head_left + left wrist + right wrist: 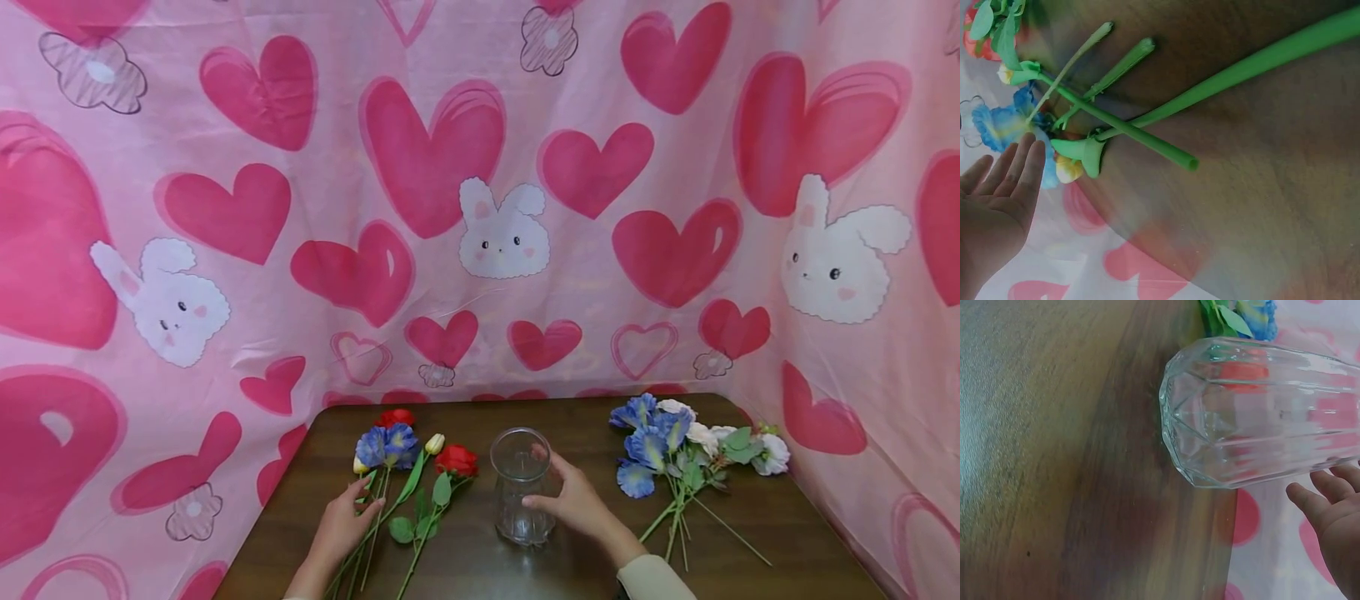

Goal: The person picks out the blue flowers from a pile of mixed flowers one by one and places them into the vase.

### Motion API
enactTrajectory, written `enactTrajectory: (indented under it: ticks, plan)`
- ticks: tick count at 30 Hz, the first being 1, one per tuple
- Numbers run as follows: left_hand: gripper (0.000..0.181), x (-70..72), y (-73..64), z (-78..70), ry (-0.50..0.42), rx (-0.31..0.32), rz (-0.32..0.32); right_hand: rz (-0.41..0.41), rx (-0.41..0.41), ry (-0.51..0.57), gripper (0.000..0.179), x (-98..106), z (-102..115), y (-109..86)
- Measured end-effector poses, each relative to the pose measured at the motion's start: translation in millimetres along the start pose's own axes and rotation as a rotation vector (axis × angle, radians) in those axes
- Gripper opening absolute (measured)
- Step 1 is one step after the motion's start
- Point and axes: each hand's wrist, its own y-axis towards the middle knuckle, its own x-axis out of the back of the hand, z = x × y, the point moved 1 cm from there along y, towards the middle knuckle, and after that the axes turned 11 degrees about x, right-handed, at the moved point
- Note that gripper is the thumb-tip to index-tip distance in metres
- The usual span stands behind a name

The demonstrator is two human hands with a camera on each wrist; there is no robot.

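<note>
A clear glass vase (522,508) stands upright near the middle of the brown table. Just to its right is my right hand (581,504), thumb and fingers spread apart; the thumb overlaps the glass in the head view. In the right wrist view the fingers (1311,503) lie loosely beside the vase wall (1254,425). My left hand (347,521) hovers over the left flower bunch, fingers extended, close by the stems of a blue flower (387,446) and a yellow tulip (360,464). The left wrist view shows its fingertips (1036,150) next to the blue petals (997,128).
Red roses (456,460) and another pale yellow tulip (435,443) lie left of the vase. On the right side rests a bunch of blue flowers (647,446) and white flowers (771,455). Pink heart-patterned cloth (442,283) hangs behind and beside the table (592,575).
</note>
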Motion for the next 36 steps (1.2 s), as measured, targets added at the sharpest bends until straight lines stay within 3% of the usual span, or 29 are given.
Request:
enactTrajectory:
  ticks: [9, 18, 23, 28, 36]
  plan:
    - [0.052, -5.8, -3.9, 4.3, 0.066, -0.004, 0.063, -0.032, -0.01, 0.003, 0.071, -6.1, -2.1, -0.2]
    - [0.046, -11.6, -4.5, 9.9, 0.144, -0.007, 0.058, -0.035, -0.027, 0.027, 0.067, -7.8, -7.0, -1.8]
    - [0.041, -13.6, -4.4, 12.3, 0.189, -0.016, 0.102, -0.028, -0.023, 0.06, 0.069, -8.6, -6.9, -3.1]
    - [0.033, -15.8, -6.1, 14.3, 0.187, -0.011, 0.149, -0.029, -0.028, 0.079, 0.069, -10.5, -5.6, -3.2]
    - [0.029, -23.1, -10.2, 19.0, 0.174, -0.019, 0.142, -0.035, -0.06, 0.094, 0.069, -11.0, -5.6, -4.6]
